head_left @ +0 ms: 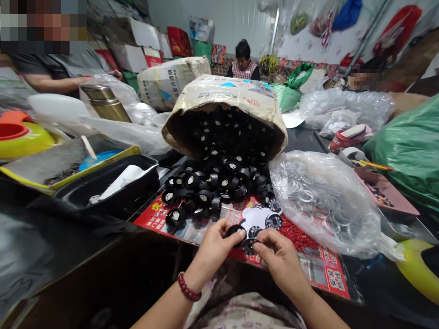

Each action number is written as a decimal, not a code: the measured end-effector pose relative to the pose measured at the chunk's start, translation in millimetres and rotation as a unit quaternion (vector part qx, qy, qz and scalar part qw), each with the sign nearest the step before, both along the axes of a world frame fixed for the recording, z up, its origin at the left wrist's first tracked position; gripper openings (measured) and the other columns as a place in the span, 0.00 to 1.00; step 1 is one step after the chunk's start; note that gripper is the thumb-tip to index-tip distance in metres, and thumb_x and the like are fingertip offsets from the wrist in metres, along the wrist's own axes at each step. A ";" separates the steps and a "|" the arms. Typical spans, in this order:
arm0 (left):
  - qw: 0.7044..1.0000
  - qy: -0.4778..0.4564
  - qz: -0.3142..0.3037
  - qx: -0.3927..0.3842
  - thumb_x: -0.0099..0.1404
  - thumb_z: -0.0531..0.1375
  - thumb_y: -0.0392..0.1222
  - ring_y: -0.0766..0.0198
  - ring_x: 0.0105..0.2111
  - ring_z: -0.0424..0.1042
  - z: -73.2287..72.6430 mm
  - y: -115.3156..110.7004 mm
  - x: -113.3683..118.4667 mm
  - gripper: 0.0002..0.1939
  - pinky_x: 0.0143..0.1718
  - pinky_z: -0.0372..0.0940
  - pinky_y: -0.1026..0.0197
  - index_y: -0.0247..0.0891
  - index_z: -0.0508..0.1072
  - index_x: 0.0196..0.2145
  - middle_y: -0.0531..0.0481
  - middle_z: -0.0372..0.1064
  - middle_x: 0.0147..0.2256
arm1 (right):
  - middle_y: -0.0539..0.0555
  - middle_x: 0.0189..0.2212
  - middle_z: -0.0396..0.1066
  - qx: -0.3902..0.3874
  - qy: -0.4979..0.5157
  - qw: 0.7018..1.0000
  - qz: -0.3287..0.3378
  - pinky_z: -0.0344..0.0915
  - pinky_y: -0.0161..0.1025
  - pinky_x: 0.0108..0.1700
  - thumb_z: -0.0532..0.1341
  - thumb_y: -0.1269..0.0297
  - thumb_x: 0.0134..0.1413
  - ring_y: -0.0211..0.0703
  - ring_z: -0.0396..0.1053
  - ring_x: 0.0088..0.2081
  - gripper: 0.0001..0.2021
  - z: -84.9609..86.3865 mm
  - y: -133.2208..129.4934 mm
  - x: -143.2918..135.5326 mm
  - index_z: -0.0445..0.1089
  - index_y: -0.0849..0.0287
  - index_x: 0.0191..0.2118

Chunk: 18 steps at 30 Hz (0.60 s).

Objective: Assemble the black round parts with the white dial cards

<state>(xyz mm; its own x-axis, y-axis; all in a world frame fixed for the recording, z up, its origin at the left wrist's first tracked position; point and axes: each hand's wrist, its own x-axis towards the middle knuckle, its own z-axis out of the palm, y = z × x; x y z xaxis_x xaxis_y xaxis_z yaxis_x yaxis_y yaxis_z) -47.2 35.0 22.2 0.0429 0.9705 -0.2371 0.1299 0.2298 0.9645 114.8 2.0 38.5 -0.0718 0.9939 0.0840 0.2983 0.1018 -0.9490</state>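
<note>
My left hand (217, 242), with a red bead bracelet on its wrist, pinches a round black part (236, 234). Just to the right, my right hand (278, 250) holds a black printed disc (250, 246) between thumb and fingers, close beside that part. Behind my hands lie white and black printed discs (259, 218) on a red printed board (151, 223). Many round black parts (202, 197) spill from the mouth of a large sack (219, 93). Small red pieces (303, 237) lie right of the discs, next to a clear bag of rings (318, 201).
A black tray (73, 194) and a yellow-edged tray (66, 169) stand left, near a metal flask (104, 104). At right are a pink tray (391, 194), a green bag (408, 146) and a yellow tape roll (416, 265). Other people sit across and at both sides.
</note>
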 end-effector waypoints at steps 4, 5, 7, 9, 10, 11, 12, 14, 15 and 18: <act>0.955 -0.281 0.010 -0.096 0.57 0.61 0.53 0.69 0.20 0.65 -1.2 -16.6 27.1 0.18 0.18 0.60 0.66 0.39 0.65 0.39 0.53 0.68 0.28 | 0.54 0.43 0.69 -0.048 0.130 0.990 -0.038 0.61 0.37 0.43 0.60 0.61 0.52 0.43 0.67 0.42 0.10 -12.4 -4.3 -7.7 0.63 0.59 0.25; 0.944 -0.314 0.001 -0.099 0.58 0.60 0.54 0.67 0.23 0.68 -1.1 -20.5 32.2 0.19 0.21 0.63 0.65 0.39 0.66 0.41 0.51 0.69 0.31 | 0.54 0.40 0.70 -0.056 0.149 0.986 -0.053 0.62 0.37 0.42 0.60 0.60 0.52 0.42 0.67 0.39 0.09 -14.0 -3.8 -6.9 0.64 0.59 0.27; 0.934 -0.337 -0.024 -0.112 0.61 0.56 0.55 0.65 0.27 0.70 -1.0 -26.0 37.5 0.20 0.23 0.66 0.64 0.37 0.67 0.43 0.47 0.70 0.33 | 0.51 0.33 0.70 -0.057 0.162 0.981 -0.085 0.62 0.36 0.38 0.60 0.59 0.52 0.40 0.66 0.34 0.09 -14.2 -1.2 -1.3 0.64 0.58 0.29; 0.944 -0.304 -0.055 -0.117 0.62 0.54 0.57 0.64 0.28 0.71 -0.4 -27.5 35.7 0.22 0.23 0.66 0.64 0.34 0.69 0.42 0.46 0.70 0.31 | 0.49 0.29 0.69 -0.043 0.154 0.982 -0.099 0.62 0.35 0.37 0.61 0.60 0.52 0.39 0.65 0.33 0.08 -10.4 1.9 8.0 0.65 0.58 0.31; 0.955 -0.268 -0.071 -0.107 0.62 0.53 0.58 0.64 0.27 0.71 0.3 -26.7 32.5 0.23 0.23 0.66 0.65 0.33 0.70 0.40 0.46 0.70 0.30 | 0.49 0.30 0.69 -0.036 0.146 0.984 -0.090 0.61 0.35 0.38 0.61 0.61 0.53 0.39 0.65 0.33 0.07 -7.3 2.8 12.8 0.65 0.58 0.30; 0.967 -0.225 -0.084 -0.087 0.62 0.53 0.58 0.64 0.26 0.70 1.6 -25.1 28.4 0.24 0.23 0.65 0.65 0.33 0.71 0.40 0.47 0.70 0.27 | 0.49 0.31 0.69 -0.033 0.136 0.988 -0.071 0.61 0.35 0.38 0.60 0.62 0.53 0.38 0.65 0.34 0.07 -3.7 3.3 17.3 0.65 0.59 0.30; 0.977 -0.178 -0.095 -0.061 0.62 0.54 0.57 0.66 0.25 0.70 3.4 -22.9 23.9 0.23 0.23 0.64 0.66 0.33 0.71 0.41 0.49 0.70 0.25 | 0.49 0.30 0.69 -0.036 0.121 0.991 -0.043 0.61 0.34 0.38 0.60 0.62 0.53 0.38 0.65 0.33 0.06 0.2 3.3 21.0 0.65 0.59 0.30; 0.985 -0.110 -0.130 -0.022 0.61 0.56 0.56 0.68 0.21 0.68 8.2 -17.8 15.3 0.22 0.22 0.62 0.68 0.34 0.71 0.43 0.52 0.68 0.21 | 0.49 0.28 0.68 -0.046 0.075 0.996 0.025 0.61 0.34 0.35 0.60 0.64 0.53 0.37 0.64 0.31 0.06 7.0 2.6 25.7 0.65 0.59 0.29; 0.983 -0.094 -0.158 -0.020 0.61 0.57 0.55 0.69 0.20 0.67 10.7 -15.5 12.0 0.22 0.21 0.62 0.68 0.35 0.70 0.45 0.54 0.68 0.21 | 0.48 0.26 0.67 -0.053 0.050 0.996 0.057 0.60 0.33 0.33 0.60 0.64 0.53 0.37 0.63 0.29 0.05 9.6 2.3 26.9 0.66 0.60 0.29; 0.965 -0.105 -0.229 -0.072 0.60 0.58 0.53 0.69 0.17 0.68 14.7 -11.4 7.9 0.20 0.17 0.60 0.69 0.38 0.70 0.46 0.54 0.68 0.23 | 0.49 0.25 0.68 -0.051 0.016 0.995 0.079 0.60 0.33 0.31 0.60 0.65 0.52 0.37 0.63 0.28 0.05 12.9 2.8 30.2 0.69 0.60 0.29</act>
